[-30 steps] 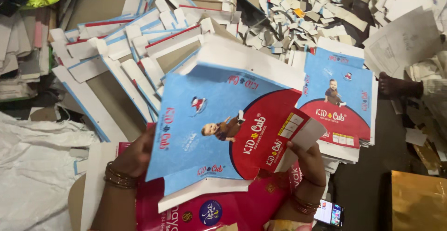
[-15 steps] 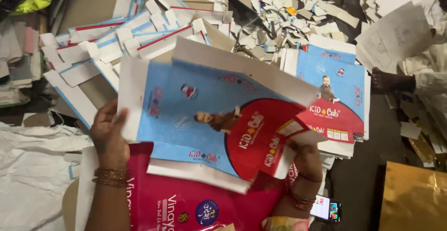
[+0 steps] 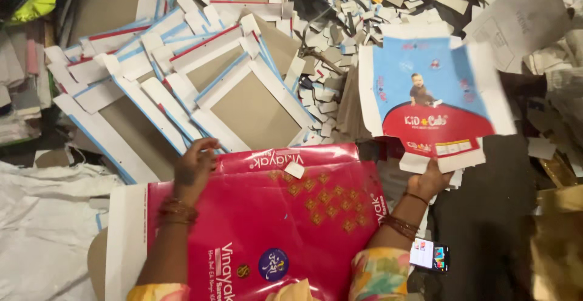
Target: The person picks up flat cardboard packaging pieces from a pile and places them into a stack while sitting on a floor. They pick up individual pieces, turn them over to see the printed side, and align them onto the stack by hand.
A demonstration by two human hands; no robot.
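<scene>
My right hand (image 3: pixel 430 182): fingers clenched on bottom flap of blue-and-red carton sheet (image 3: pixel 432 104), sheet held flat at 2 o'clock. My left hand (image 3: pixel 194 167): fingers released, resting on top edge of red printed sheet (image 3: pixel 285 228) at 6 o'clock. Stack of die-cut frame offcuts (image 3: pixel 200 88) at 11 o'clock.

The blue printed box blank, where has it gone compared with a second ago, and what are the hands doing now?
The blue box blank has moved off the lap to the person's right, onto the blue pile; the right hand still holds its lower edge. The left hand has let it go and now rests on the top edge of the pink printed sheet, which is now uncovered. The stack of white cut-out frames lies as before.
</scene>
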